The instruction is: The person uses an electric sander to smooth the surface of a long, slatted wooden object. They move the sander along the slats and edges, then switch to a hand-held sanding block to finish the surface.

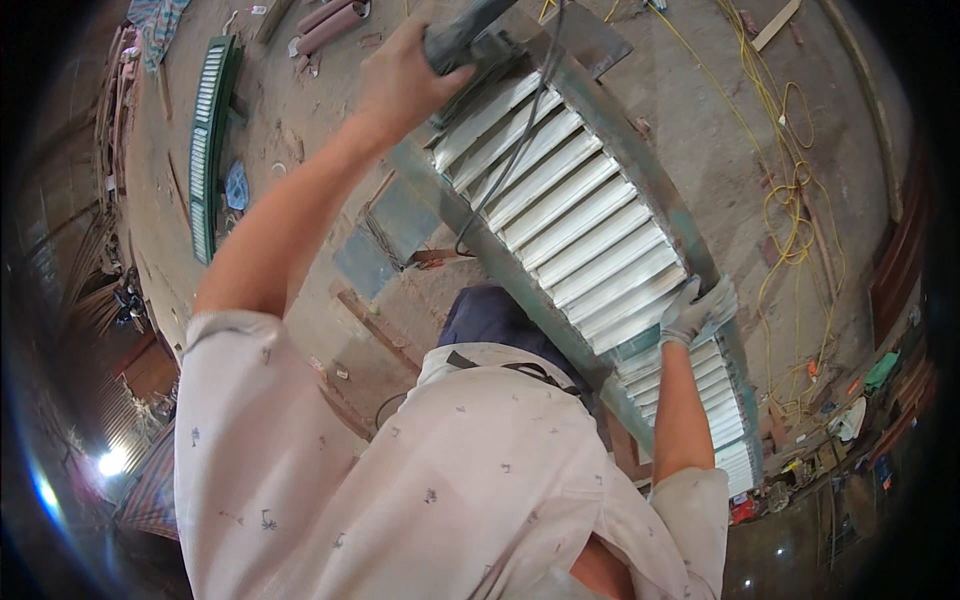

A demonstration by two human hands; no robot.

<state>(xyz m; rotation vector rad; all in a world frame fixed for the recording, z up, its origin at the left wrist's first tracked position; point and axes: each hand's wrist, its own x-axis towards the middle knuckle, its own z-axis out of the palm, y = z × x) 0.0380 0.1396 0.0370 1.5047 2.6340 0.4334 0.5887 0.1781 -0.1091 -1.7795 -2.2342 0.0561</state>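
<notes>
Head view: louvred panel [595, 247] runs diagonally from the top middle toward lower right, left hand [405, 85] at its upper end, right hand [700, 308] at its right rail. Left hand is bare, wrapped round the dark tool [470, 28]; right is gloved, gripping that rail, steadying it by the look of it. Can't tell if the tool touches metal.

Risks, my read: tool cord [546, 80] lies across the slats, so it could snag or get nicked. One-handed hold could let the tool kick. Bare fingers are exposed to edges. Knee [500, 315] is close to the panel's left rail; a slip would go there.

Around the panel: grey sheet [385, 230] and wood strip [378, 328] left, near the feet; plate [600, 45] just past the top end; yellow cable [790, 220] looped right, trip hazard; second panel [205, 150] well left.
</notes>
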